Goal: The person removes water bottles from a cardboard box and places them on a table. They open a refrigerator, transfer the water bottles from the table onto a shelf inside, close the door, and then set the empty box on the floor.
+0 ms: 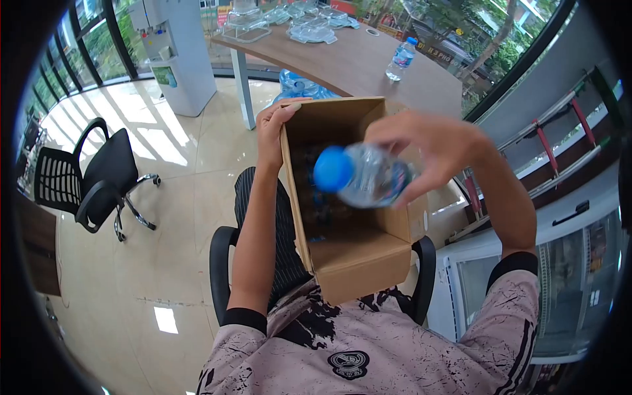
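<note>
Head view: I see left hand [271, 135] clamped on far rim of cardboard box [359, 263], which sits open at lap. Right hand [434, 148] grasping water bottle [368, 176], blue cap toward camera, held over opening, not yet inside. Box interior dark, contents unclear. Spare bottle [400, 60] stands on surface [342, 62] beyond.

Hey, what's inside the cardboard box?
The cardboard box shows bare brown floor near its front and dim bluish shapes by the left wall, too dark to name. The bottle in the right hand covers the middle; the left hand grips the far edge.
</note>
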Demonstrator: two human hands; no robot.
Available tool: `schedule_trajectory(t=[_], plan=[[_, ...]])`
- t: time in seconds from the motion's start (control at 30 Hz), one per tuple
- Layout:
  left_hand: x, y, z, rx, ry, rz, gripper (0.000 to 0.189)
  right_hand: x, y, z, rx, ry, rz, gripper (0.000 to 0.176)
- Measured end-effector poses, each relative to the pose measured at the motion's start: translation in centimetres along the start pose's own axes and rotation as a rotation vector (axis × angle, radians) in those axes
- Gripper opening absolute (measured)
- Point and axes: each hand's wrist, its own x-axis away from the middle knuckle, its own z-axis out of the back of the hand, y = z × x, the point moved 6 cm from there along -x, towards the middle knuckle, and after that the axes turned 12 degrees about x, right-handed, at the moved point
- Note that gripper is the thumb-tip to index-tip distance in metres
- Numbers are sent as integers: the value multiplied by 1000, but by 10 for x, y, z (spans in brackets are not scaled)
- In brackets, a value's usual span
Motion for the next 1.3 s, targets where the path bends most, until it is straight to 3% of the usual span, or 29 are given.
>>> schedule_trajectory(t=[0.13,0.2,0.33,0.47,0.53,0.63,0.73,0.9,1.0,1.07,1.3], plan=[[6,9,-6,-16,-34,-28,31,-21,-9,-54,130,-182,80,64],[10,11,-7,-24,-48,-31,31,-23,-5,-77,176,-394,-24,61],[8,4,-12,-42,-47,-49,30,-38,9,-100,279,-555,-185,56],[2,-1,-16,-58,-59,-22,31,-73,70,-175,401,-910,-350,62],[-3,-5,-11,-42,-57,3,32,-105,114,-229,484,-966,-119,58],[-11,-9,0,-133,-27,-38,35,-131,145,-246,518,-753,-245,48],[-10,-8,4,-16,-51,-27,39,-138,164,-251,442,-515,-417,38],[-1,2,3,-32,-50,-45,36,-127,170,-256,307,-274,-526,26],[-2,-1,4,-63,-51,-54,35,-122,156,-260,511,-288,-511,26],[-1,2,1,-189,-70,-73,45,-123,156,-263,509,-281,-505,28],[-1,0,-1,-199,-61,-87,44,-128,166,-275,475,-269,-476,36]])
